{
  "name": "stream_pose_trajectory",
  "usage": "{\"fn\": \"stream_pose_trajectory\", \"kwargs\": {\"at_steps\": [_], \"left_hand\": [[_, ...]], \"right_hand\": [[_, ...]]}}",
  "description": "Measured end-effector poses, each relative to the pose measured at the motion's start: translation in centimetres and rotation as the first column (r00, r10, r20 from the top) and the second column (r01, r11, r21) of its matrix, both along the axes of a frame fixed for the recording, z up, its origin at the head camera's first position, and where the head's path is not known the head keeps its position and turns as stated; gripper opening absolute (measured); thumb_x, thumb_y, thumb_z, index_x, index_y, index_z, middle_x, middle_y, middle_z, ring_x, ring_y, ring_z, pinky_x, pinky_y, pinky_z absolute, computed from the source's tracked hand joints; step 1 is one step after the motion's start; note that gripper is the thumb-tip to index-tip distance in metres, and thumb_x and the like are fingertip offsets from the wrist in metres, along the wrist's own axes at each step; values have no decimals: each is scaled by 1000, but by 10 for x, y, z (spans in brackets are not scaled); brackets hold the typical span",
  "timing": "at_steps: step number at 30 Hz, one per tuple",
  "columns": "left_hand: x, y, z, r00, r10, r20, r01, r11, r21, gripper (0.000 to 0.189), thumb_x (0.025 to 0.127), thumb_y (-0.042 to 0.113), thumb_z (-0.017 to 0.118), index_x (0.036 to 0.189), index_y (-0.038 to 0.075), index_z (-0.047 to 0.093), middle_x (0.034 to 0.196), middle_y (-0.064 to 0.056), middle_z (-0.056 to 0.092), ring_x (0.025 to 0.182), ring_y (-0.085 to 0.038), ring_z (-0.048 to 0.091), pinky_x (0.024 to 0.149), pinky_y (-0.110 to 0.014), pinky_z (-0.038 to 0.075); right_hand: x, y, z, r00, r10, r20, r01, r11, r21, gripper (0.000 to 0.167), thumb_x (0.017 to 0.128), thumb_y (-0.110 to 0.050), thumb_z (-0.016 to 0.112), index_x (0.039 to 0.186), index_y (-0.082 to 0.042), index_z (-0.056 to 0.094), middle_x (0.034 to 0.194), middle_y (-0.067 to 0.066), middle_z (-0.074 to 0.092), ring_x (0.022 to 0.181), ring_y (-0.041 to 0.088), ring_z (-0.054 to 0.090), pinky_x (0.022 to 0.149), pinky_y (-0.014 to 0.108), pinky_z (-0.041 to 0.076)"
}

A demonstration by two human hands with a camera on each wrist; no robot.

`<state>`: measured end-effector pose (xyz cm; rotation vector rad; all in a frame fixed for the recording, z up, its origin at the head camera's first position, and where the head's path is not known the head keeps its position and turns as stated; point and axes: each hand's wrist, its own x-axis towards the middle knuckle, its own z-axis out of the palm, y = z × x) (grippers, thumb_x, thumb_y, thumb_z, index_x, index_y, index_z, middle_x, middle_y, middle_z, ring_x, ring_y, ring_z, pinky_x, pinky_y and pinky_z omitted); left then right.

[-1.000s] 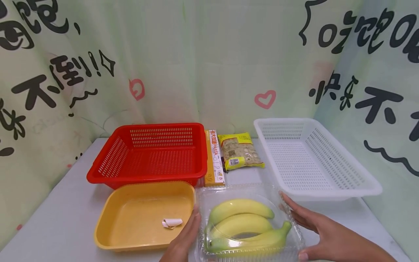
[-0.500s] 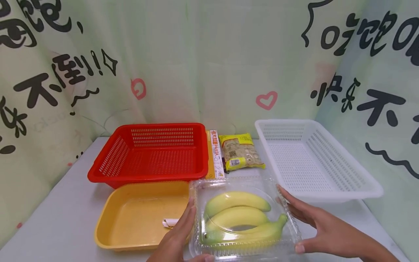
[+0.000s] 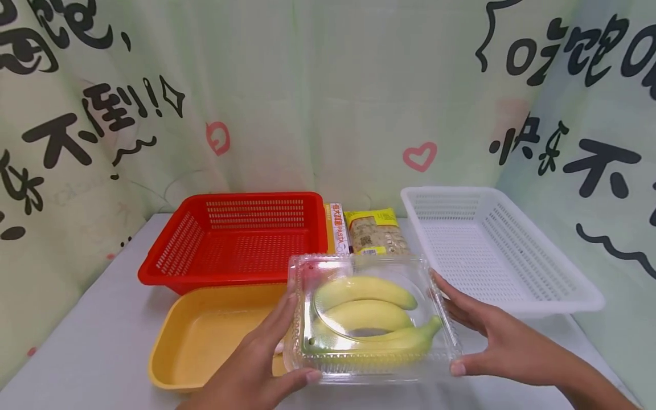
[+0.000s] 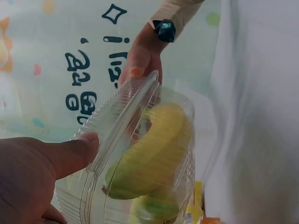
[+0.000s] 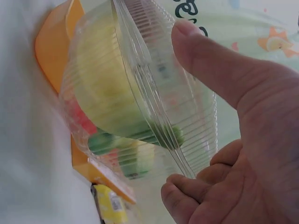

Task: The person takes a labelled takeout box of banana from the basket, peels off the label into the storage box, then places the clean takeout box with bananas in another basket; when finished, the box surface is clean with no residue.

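A clear plastic clamshell box [image 3: 376, 373] with several yellow-green bananas [image 3: 369, 316] inside is held up between both hands, above the table. My left hand [image 3: 251, 359] grips its left side, thumb at the near edge and fingers along the wall. On the opposite side my right hand [image 3: 497, 341] holds it, its thumb at the near right corner and its fingers farther back along the side. The lid looks closed, and the left wrist view shows a banana [image 4: 149, 154] through the ribbed wall. The right wrist view shows the thumb on the ribbed plastic.
A yellow basin [image 3: 169, 341] stands left of the box, partly covered by it. Behind are a red basket [image 3: 159, 279], a pasta box [image 3: 339, 228] and a yellow-and-clear food bag [image 3: 381, 233]. A white basket [image 3: 558, 304] stands at the right.
Both hands have raised the clamshell box of bananas and brought it forward and slightly left. It now covers more of the yellow basin, the pasta box and the food bag.
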<state>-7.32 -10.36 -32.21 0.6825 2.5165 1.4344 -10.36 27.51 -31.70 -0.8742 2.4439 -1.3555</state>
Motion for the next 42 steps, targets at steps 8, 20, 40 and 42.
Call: {"fn": "stream_pose_trajectory", "kwargs": {"at_steps": [8,20,40,42], "left_hand": [[-18,-15,8,981,3,-191,-14,998,-60,101,80,40,78,157,20,15,160,6,16,144,-19,23,99,-34,44],[-49,-42,24,923,-37,-382,23,999,-41,99,80,24,80,156,12,19,159,-4,22,141,-27,32,89,-37,51],[-88,-79,26,908,123,-401,-135,991,-1,101,76,13,84,156,13,22,156,-9,30,139,-31,33,91,-35,46],[-93,-83,26,901,147,-409,-161,987,1,100,76,12,83,156,14,23,156,-9,32,139,-30,34,90,-34,46]], "right_hand": [[-12,-16,14,997,-49,-63,52,998,42,112,74,-19,86,157,-25,11,161,6,11,134,-3,30,98,13,36],[-36,-43,26,993,-42,-114,44,999,11,112,75,-23,85,157,-16,9,161,11,11,139,35,30,99,17,36],[-83,-100,40,987,-35,-156,31,999,-27,111,76,-23,85,157,-19,9,161,1,15,142,23,27,100,37,43],[-90,-108,38,983,-23,-183,15,999,-40,110,77,-23,84,157,-18,9,161,1,15,142,24,28,101,39,42]]}}
